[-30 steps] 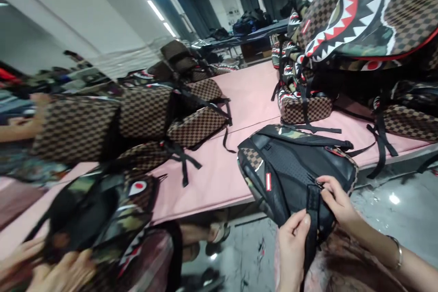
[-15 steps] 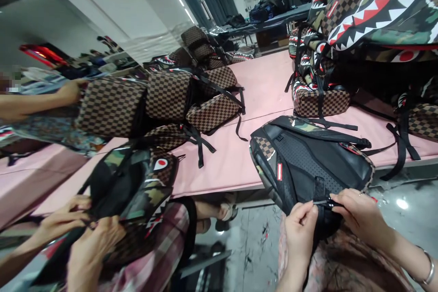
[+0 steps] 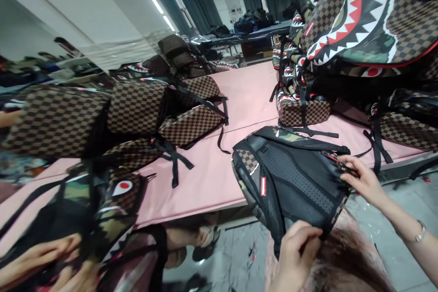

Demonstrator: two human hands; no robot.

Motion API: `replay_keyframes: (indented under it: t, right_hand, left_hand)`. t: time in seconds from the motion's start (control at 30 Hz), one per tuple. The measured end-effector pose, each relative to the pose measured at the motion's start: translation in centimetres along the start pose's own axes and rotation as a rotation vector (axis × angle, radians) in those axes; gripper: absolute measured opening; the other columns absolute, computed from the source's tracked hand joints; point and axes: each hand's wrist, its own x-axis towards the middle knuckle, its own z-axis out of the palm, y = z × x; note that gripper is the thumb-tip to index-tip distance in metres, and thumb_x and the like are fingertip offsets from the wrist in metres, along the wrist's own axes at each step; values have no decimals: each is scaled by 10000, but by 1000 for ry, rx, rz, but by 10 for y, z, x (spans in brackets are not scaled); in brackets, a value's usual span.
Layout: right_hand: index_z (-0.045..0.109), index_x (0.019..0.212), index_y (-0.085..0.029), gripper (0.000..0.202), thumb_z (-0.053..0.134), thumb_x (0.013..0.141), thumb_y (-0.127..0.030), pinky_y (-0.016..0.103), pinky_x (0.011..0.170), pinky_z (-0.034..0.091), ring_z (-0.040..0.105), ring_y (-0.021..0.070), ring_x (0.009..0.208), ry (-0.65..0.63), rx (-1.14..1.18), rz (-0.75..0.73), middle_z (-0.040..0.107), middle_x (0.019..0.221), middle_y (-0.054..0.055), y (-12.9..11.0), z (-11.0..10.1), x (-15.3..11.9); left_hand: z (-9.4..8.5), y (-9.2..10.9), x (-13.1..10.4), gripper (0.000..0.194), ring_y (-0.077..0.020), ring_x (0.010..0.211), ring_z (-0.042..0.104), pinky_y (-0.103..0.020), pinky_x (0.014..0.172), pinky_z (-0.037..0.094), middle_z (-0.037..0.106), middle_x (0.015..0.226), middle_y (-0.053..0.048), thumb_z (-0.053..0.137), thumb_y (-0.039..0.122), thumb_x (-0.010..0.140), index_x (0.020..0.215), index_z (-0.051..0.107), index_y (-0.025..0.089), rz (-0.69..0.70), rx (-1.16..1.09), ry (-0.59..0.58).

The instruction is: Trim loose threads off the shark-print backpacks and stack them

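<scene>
A black-backed backpack [image 3: 301, 178] with checkered and camouflage side panels lies with its padded back up, partly over the table's front edge. At its lower corner my left hand [image 3: 296, 253] is closed, fingers curled on the bag's edge by the shoulder strap [image 3: 273, 205]. Just what those fingertips pinch is hidden. My right hand [image 3: 362, 180] is closed round a small dark tool [image 3: 346, 169], beside the bag's right side. Its exact kind is too small and blurred to tell.
Checkered backpacks [image 3: 137, 107] crowd the left of the pink table [image 3: 201, 182]. Shark-mouth backpacks [image 3: 356, 23] are piled at the right, straps hanging. At lower left, another person's hands [image 3: 48, 255] work on a camouflage bag [image 3: 116, 219].
My right hand has moved up and right from the lower strap area to the bag's right side. My left hand stays at the lower edge. The view has shifted right.
</scene>
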Motion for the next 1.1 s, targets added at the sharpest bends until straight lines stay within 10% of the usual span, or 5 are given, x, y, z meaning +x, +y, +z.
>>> replay_keyframes:
  t: [0.23,0.43,0.57,0.8,1.1]
  right_hand:
    - [684,848,-111,460,738,543,-450,364,751,466,617,254,811,-100,22,230,682,845,104,57,-40,82]
    - [667,778,-130,376,695,623,-471,316,660,475,605,198,694,-307,209,233,666,729,59,31,-34,39]
    - [639,800,-142,363,731,603,-433,257,572,434,530,130,586,-276,403,243,585,636,-5,0,-1,-6]
    - [595,700,-172,369,763,536,-456,195,411,253,266,52,412,-172,517,288,306,453,-103,-30,64,-42]
    - [559,686,-166,292,762,548,-323,203,471,310,380,75,487,-207,474,309,411,523,-74,-41,72,-43]
  left_hand:
    - [34,-40,7,763,-312,1299,296,-553,1009,298,327,1428,-120,619,182,694,1374,279,245,293,872,-46]
    - [-59,-34,5,634,-227,1283,345,-463,1029,313,416,1386,-42,427,61,761,1346,334,287,433,1040,-147]
    - [-104,-24,6,450,-230,1106,532,-435,945,414,605,1182,-55,412,59,784,1142,578,275,225,908,140]
    - [-36,20,33,240,-207,945,585,-332,808,522,551,1143,-104,620,249,741,973,665,207,-17,-165,363]
    - [-25,28,58,118,-135,749,578,-306,709,504,480,1165,-101,659,216,692,793,706,175,-42,-213,332]
